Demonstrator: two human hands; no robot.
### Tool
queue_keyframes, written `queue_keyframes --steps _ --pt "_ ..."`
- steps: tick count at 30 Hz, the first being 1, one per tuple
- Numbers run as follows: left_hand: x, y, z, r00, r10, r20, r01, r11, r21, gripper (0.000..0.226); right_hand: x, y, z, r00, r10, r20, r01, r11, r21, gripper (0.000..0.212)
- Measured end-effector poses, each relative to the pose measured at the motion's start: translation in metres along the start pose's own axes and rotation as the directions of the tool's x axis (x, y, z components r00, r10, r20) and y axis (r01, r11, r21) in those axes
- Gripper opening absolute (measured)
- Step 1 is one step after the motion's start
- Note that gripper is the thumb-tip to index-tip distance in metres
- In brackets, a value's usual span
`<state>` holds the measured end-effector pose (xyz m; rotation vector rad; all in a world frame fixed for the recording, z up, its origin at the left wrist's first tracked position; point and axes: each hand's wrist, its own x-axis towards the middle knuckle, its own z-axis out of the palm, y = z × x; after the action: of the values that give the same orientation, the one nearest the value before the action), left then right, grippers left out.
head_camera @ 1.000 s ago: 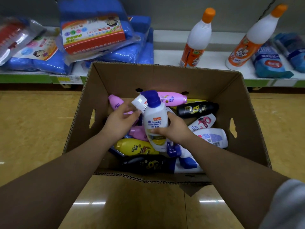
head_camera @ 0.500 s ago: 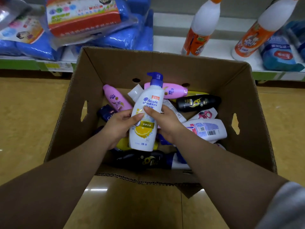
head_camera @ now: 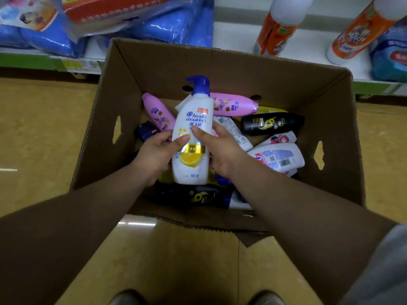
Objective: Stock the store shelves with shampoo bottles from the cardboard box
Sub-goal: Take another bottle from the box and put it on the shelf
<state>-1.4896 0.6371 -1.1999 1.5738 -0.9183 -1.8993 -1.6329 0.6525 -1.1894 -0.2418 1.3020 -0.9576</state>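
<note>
both hands hold one white shampoo bottle (head_camera: 192, 137) over the open cardboard box (head_camera: 330, 119), above the heap of other bottles inside it. the left hand (head_camera: 157, 154) wraps the bottle's left side with its thumb across the front label, and the right hand (head_camera: 217, 150) grips the right side, thumb pressed on the label just below the brand lettering. both hands are closed around the bottle.

the bottle's long axis runs from the box's near wall toward its far wall, tilted slightly so the top leans a little right. its blue pump cap (head_camera: 199, 84) points toward the far wall of the box and the shelf (head_camera: 233, 34) beyond it, with the spout turned left. the flat base faces the near wall. the front label faces up toward the camera, showing a yellow lemon picture and a gold band.

inside the box, the other bottles lie on their sides. a pink bottle (head_camera: 157, 112) lies left of the held bottle, slanting toward the box's far left corner. another pink bottle (head_camera: 234, 104) lies crosswise behind the held one, cap pointing to the box's right wall. a black bottle (head_camera: 272, 124) lies crosswise to the right of it. a white bottle with a barcode (head_camera: 278, 158) lies nearer the right wall. a second black bottle (head_camera: 196, 195) lies along the near wall, under the held bottle's base.

beyond the box's far wall, two orange and white bottles (head_camera: 275, 31) stand on the shelf, with blue packs (head_camera: 171, 25) to their left.
</note>
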Motion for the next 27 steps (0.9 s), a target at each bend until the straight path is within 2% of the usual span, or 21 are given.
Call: queue_keyframes --steps 3,8,11,16,22,27 --pt "-0.015 0.033 0.010 1.000 0.022 0.012 -0.022 1.000 0.015 0.027 -0.021 -0.039 0.003 0.999 -0.007 0.038 0.011 0.995 -0.095 0.039" --pt "-0.049 0.101 0.036 0.999 0.054 -0.004 -0.054 0.999 -0.001 0.027 -0.064 -0.111 0.018 1.000 -0.024 0.009 0.025 0.989 -0.145 0.047" --pt "-0.073 0.142 0.048 0.998 0.058 0.022 -0.058 0.998 0.024 0.035 -0.093 -0.149 0.024 0.999 -0.038 -0.001 0.038 0.986 -0.163 0.046" --pt "-0.112 0.193 0.066 0.997 0.066 0.046 -0.070 0.994 0.082 0.035 -0.136 -0.195 0.034 0.999 -0.036 0.012 0.038 0.985 -0.169 0.042" --pt "-0.156 0.236 0.084 0.997 0.054 0.062 -0.059 0.995 0.086 0.035 -0.186 -0.233 0.042 0.999 -0.036 -0.032 0.029 0.979 -0.204 0.044" --pt "-0.188 0.267 0.096 0.996 0.053 0.074 -0.058 0.996 0.062 0.027 -0.225 -0.261 0.049 0.997 -0.059 -0.050 0.047 0.976 -0.211 0.044"
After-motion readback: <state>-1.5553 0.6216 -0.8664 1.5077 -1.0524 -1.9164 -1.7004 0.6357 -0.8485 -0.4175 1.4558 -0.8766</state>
